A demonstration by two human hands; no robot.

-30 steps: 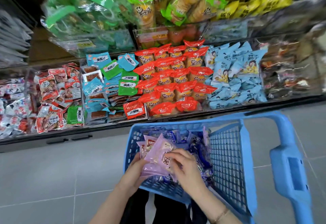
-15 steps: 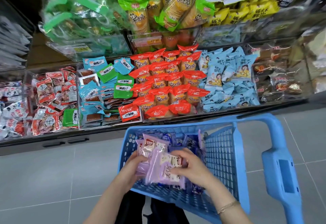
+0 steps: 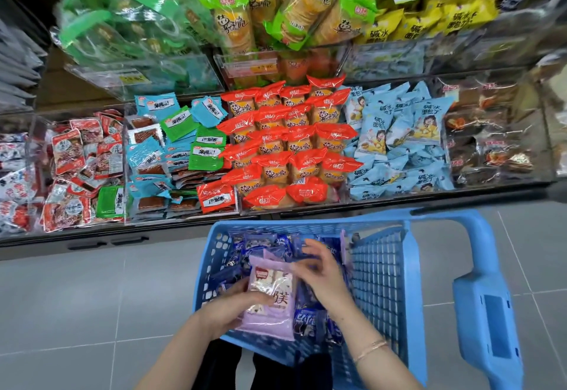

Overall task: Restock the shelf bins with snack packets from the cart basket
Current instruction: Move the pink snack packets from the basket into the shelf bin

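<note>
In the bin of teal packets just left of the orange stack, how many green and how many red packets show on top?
Green packets: 3
Red packet: 1
Total: 4, counting only those that show plainly; others may lie buried.

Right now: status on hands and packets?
Left hand grips pale purple plastic snack packets over blue lattice plastic cart basket. Right hand at their top edge, grip unclear. Basket's far rim lies between them and clear plastic shelf bins.
</note>
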